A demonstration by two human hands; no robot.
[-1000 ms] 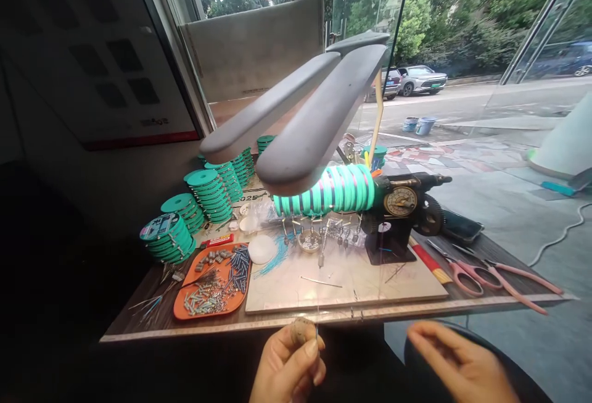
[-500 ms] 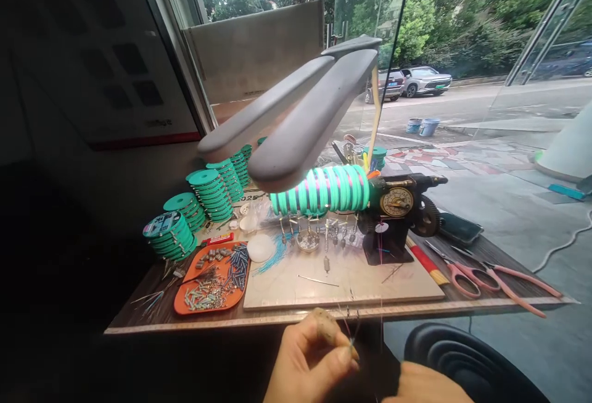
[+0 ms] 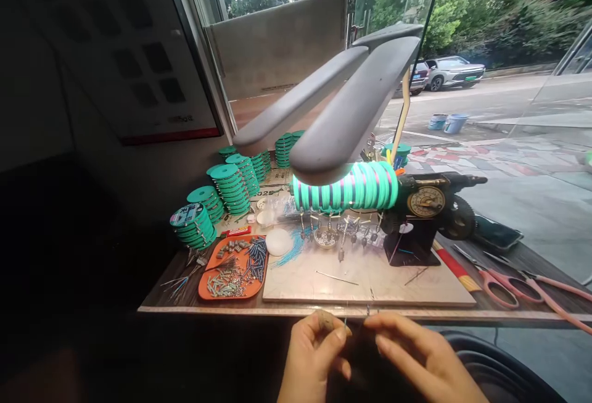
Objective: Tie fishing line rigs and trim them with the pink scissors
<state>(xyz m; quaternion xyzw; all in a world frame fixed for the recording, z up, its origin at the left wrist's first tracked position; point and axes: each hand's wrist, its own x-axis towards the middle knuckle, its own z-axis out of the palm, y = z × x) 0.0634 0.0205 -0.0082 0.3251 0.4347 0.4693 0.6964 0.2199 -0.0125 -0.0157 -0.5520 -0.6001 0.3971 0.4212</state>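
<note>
My left hand is closed in a pinch at the desk's front edge. Between thumb and forefinger it grips a fine fishing line, of which only a short bluish piece shows. Just to its right is my right hand, thumb and forefinger stretched toward the left hand with a small gap between their tips. Tiny metal swivels show right by the right forefinger's tip; whether the finger touches them I cannot tell. Beyond the hands, a thin metal needle lies on the pale board.
A black winding machine carries a row of green spools under a grey lamp. At left, an orange tray holds small fittings near stacked green spools. Pink-handled scissors and pliers lie at right.
My right hand has come up and inward from the lower edge, its fingers now beside the left hand's pinch. The left hand keeps its grip. The view has shifted, so the desk appears further right.
</note>
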